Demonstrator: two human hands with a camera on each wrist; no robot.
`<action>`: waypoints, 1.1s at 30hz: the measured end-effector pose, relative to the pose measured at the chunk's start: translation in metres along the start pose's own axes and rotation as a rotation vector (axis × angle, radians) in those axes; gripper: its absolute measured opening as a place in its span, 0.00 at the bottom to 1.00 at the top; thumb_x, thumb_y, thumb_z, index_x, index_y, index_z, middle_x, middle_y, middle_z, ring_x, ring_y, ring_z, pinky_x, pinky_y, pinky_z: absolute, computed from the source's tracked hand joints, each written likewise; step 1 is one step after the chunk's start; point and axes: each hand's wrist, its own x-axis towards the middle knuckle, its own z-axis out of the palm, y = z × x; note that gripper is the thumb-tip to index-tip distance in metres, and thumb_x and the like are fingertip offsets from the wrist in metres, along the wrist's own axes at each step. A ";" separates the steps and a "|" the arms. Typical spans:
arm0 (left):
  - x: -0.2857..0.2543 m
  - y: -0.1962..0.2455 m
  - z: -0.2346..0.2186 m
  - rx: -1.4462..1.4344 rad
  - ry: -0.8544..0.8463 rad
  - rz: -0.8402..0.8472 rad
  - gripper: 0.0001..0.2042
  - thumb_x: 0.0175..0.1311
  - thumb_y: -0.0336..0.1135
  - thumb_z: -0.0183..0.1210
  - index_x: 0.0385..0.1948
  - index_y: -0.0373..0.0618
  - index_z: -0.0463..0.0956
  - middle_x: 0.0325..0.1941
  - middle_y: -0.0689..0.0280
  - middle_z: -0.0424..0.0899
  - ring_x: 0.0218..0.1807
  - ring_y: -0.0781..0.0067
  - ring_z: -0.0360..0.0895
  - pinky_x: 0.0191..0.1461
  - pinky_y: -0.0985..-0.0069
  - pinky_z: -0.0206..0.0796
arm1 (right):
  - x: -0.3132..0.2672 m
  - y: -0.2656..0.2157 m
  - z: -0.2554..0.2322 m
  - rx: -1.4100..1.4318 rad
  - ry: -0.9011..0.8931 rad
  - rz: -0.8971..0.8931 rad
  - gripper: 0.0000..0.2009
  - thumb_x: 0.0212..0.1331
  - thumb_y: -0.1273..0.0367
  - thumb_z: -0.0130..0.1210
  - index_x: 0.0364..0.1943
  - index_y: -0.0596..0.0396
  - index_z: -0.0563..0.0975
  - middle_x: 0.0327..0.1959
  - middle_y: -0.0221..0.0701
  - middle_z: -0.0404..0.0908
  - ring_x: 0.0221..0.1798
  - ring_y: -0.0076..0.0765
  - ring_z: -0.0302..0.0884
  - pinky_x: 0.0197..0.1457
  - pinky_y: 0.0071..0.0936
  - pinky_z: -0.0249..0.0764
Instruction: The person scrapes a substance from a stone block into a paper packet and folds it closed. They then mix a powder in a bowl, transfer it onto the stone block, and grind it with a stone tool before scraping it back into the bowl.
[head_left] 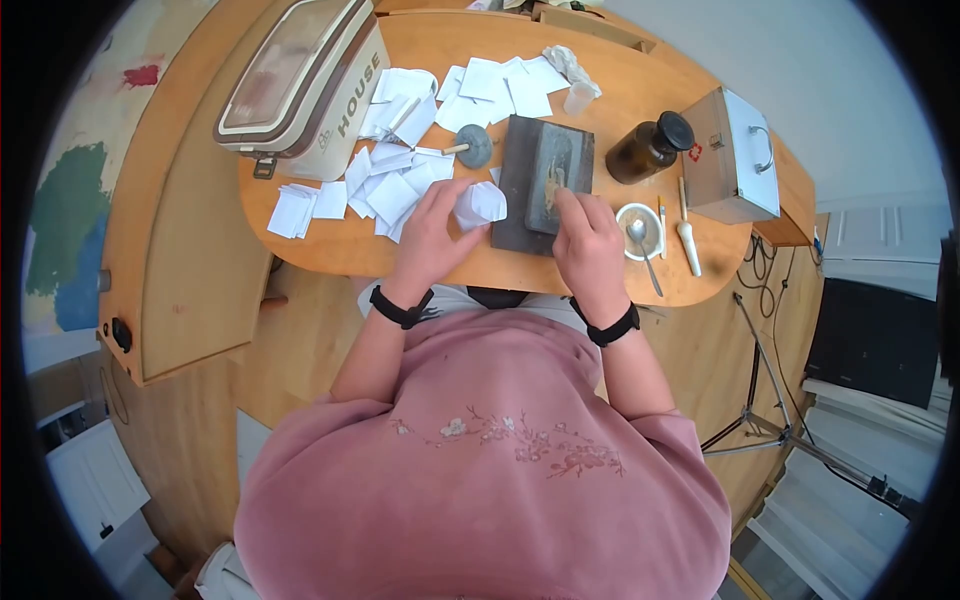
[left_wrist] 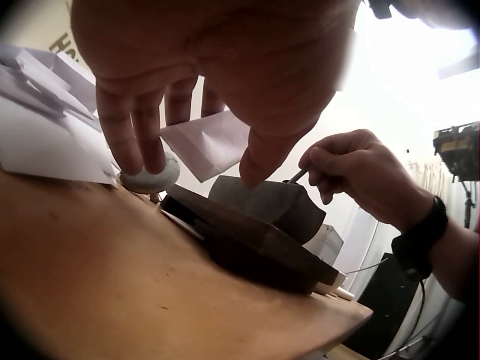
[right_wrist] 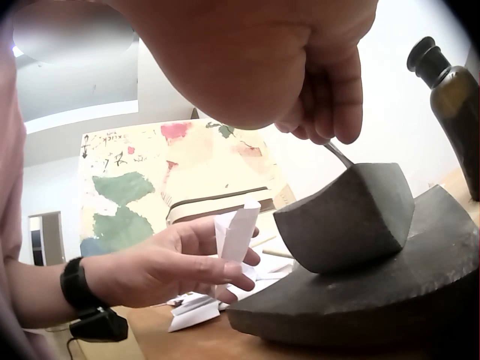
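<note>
My left hand [head_left: 428, 243] holds a folded white paper packet [head_left: 480, 206] between thumb and fingers, just left of a dark base [head_left: 516, 150]. On that base stands a grey block-like trough [head_left: 546, 160], with tan powder [head_left: 553, 186] in its hollow. Close over the trough's near end, my right hand [head_left: 590, 238] pinches a thin metal tool [right_wrist: 339, 154] whose tip drops behind the trough's rim in the right wrist view. The tool's far end is hidden there. In the left wrist view, the packet's paper [left_wrist: 214, 142] shows between fingertips and thumb.
Loose white papers [head_left: 395, 190] lie left and behind, beside a grey disc [head_left: 474, 146] with a wooden handle. A HOUSE-marked bin [head_left: 310, 90] stands at left. Rightward are a brown bottle [head_left: 645, 150], a white bowl [head_left: 625, 217] with a spoon, a white-handled tool [head_left: 689, 245] and a metal case [head_left: 735, 160].
</note>
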 end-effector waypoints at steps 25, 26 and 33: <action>0.032 0.010 0.013 0.012 -0.002 -0.087 0.29 0.63 0.33 0.77 0.67 0.44 0.80 0.60 0.54 0.88 0.61 0.46 0.87 0.63 0.58 0.80 | 0.008 0.036 -0.004 0.169 -0.003 -0.015 0.16 0.57 0.84 0.65 0.51 0.62 0.86 0.41 0.41 0.86 0.40 0.52 0.84 0.43 0.45 0.81; 0.032 0.011 0.013 0.018 0.004 -0.094 0.29 0.63 0.33 0.77 0.67 0.44 0.80 0.60 0.54 0.88 0.61 0.46 0.87 0.63 0.58 0.80 | 0.005 0.036 -0.009 0.201 -0.061 -0.021 0.16 0.58 0.84 0.66 0.51 0.62 0.86 0.41 0.41 0.86 0.40 0.51 0.84 0.43 0.44 0.81; 0.034 0.017 0.019 0.025 0.002 -0.154 0.28 0.63 0.32 0.77 0.66 0.45 0.81 0.58 0.55 0.89 0.60 0.47 0.87 0.62 0.58 0.81 | 0.009 0.043 -0.014 0.271 -0.068 -0.009 0.15 0.59 0.83 0.68 0.50 0.61 0.87 0.40 0.40 0.87 0.40 0.50 0.85 0.43 0.44 0.82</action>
